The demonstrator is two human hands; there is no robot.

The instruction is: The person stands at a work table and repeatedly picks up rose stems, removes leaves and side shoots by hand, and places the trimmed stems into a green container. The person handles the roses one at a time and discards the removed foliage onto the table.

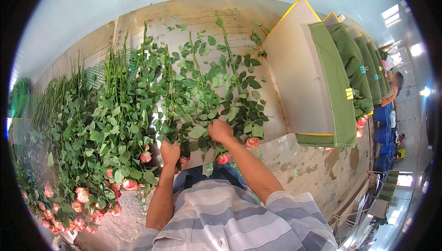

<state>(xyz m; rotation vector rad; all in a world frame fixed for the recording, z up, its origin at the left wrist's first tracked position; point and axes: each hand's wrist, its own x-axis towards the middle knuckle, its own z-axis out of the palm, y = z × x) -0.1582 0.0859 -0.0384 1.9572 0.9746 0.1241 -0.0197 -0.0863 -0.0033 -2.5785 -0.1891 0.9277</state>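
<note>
My left hand is closed around leafy rose stems, just above a pink-and-white rose bloom at the table's near edge. To its right, my right hand grips another rose stem, which runs up the table; a coral-pink bloom hangs below that hand. My fingers hide the exact grip points. Beside the right hand lies a separate long-stemmed rose, its bloom near the edge. Left of my hands, many roses are heaped with stems pointing away and blooms towards me.
The metal sorting table has ruled lines with handwritten numbers at the back. Green plastic mesh lies under the left stems. To the right stand upright dividers with green cloth and clips. A person and blue buckets are farther right.
</note>
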